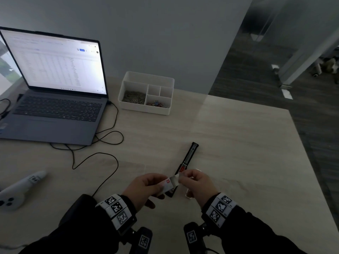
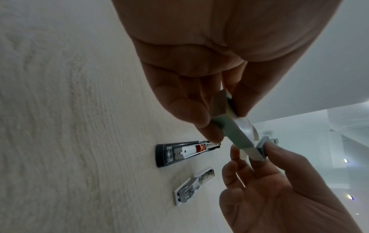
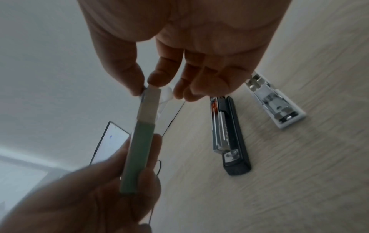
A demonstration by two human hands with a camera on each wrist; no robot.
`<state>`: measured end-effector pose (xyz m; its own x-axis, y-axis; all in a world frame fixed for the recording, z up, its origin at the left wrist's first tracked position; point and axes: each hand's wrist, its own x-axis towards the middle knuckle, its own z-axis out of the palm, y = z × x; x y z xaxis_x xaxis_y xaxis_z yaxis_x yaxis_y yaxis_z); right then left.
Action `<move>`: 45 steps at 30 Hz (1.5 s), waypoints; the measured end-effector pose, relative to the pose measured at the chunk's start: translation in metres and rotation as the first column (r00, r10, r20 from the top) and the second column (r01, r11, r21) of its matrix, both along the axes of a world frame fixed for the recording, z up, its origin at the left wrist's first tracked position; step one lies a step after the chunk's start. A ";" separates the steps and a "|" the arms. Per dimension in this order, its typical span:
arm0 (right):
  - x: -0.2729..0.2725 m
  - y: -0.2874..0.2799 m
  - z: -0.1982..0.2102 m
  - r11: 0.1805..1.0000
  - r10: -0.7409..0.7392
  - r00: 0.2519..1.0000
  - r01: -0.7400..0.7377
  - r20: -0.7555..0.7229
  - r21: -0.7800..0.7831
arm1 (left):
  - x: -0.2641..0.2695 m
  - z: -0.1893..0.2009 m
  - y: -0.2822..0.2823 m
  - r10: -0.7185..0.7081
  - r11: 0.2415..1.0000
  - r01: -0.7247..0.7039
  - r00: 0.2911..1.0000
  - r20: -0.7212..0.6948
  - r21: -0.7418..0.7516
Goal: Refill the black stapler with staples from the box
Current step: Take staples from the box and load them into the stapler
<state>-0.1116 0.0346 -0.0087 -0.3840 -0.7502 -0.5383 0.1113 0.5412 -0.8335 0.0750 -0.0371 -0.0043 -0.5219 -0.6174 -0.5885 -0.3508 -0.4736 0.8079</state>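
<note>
The black stapler (image 1: pixel 187 158) lies opened flat on the wooden table, its metal staple channel (image 2: pixel 187 152) exposed with a red pusher inside. Just above its near end I hold a small staple box (image 1: pixel 169 185), green along its side with a pale end (image 3: pixel 149 102). My left hand (image 1: pixel 161 184) grips the box's body between thumb and fingers (image 2: pixel 199 113). My right hand (image 1: pixel 181 177) pinches the box's other end with thumb and forefinger (image 3: pixel 157 77); its remaining fingers hang loose. The staples inside are hidden.
A white stapler (image 3: pixel 275 104) lies open beside the black one, under my right hand. An open laptop (image 1: pixel 55 88) and its cables (image 1: pixel 102 153) are at the far left, a white organiser (image 1: pixel 126 105) with clips behind, a white controller (image 1: pixel 20 189) at the near left. The table edge (image 1: pixel 302 143) runs on the right.
</note>
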 end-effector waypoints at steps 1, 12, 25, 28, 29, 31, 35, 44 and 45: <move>-0.002 0.000 0.001 0.999 -0.038 0.997 0.038 0.065 -0.007 | 0.000 0.000 0.000 0.004 1.000 -0.004 1.000 0.000 0.004; -0.012 0.001 0.004 0.994 -0.097 0.948 0.109 0.303 -0.023 | -0.003 -0.003 -0.001 0.045 0.999 -0.046 0.999 0.015 0.016; -0.007 0.005 0.004 0.991 0.102 0.993 -0.106 -0.054 -0.086 | -0.005 0.000 0.002 0.035 0.999 -0.035 0.999 0.042 0.001; -0.004 0.005 0.003 0.988 0.123 0.986 -0.133 -0.113 -0.082 | -0.005 -0.003 0.002 0.044 0.999 -0.044 0.998 0.043 0.006; -0.002 0.005 0.004 0.985 0.132 0.982 -0.145 -0.137 -0.091 | -0.005 -0.003 0.002 0.046 0.999 -0.046 0.998 0.041 0.007; 0.001 0.006 0.005 0.976 0.166 0.964 -0.191 -0.206 -0.109 | -0.005 -0.005 0.001 0.046 0.999 -0.047 0.998 0.034 0.012; 0.003 0.007 0.007 0.937 0.277 0.869 -0.338 -0.410 -0.083 | -0.005 -0.008 0.001 0.045 0.999 -0.046 0.999 0.013 0.025; 0.002 0.004 0.004 0.852 0.396 0.667 -0.523 -0.631 -0.018 | -0.006 -0.013 -0.001 0.080 0.996 -0.080 0.997 0.006 0.045; 0.002 0.004 0.005 0.843 0.406 0.651 -0.537 -0.642 -0.012 | -0.007 -0.013 -0.002 0.083 0.995 -0.083 0.997 0.007 0.047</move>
